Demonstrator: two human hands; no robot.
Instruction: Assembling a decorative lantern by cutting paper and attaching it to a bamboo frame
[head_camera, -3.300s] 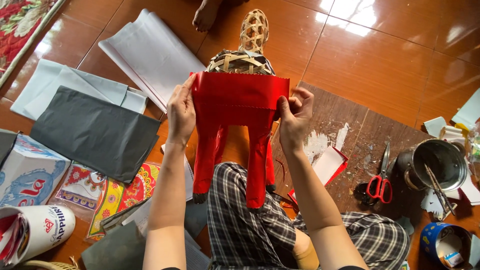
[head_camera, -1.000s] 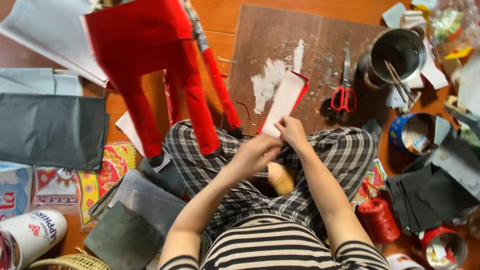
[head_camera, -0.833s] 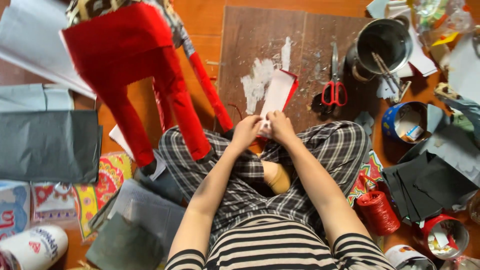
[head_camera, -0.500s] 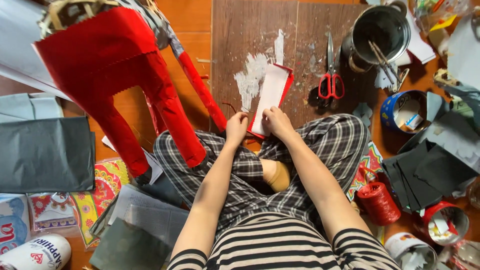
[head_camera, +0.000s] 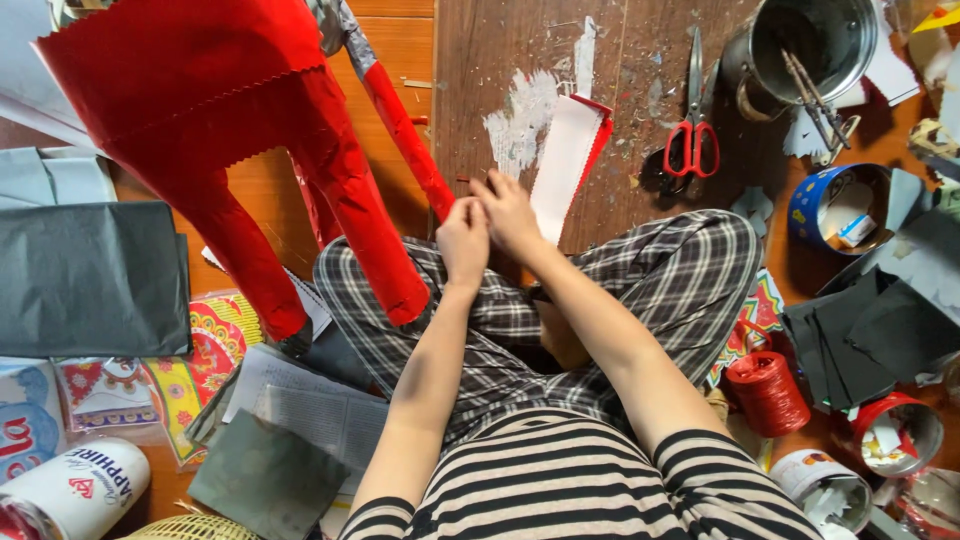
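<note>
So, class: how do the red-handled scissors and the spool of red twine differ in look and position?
The scissors lie flat and shut on the wooden board, ahead of the hands; the spool of red twine sits on the tiled floor by the person's right knee. The scissors are metal-bladed and slim; the spool is plump and wound. Both are red.

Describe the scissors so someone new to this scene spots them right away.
Start at the dark wooden board on the floor beyond the person's knees. On its right side, just left of the metal pot, lie the scissors, blades pointing away from the person. Their bright red loop handles set them apart from the folded red-and-white paper strip lying to their left.
</note>
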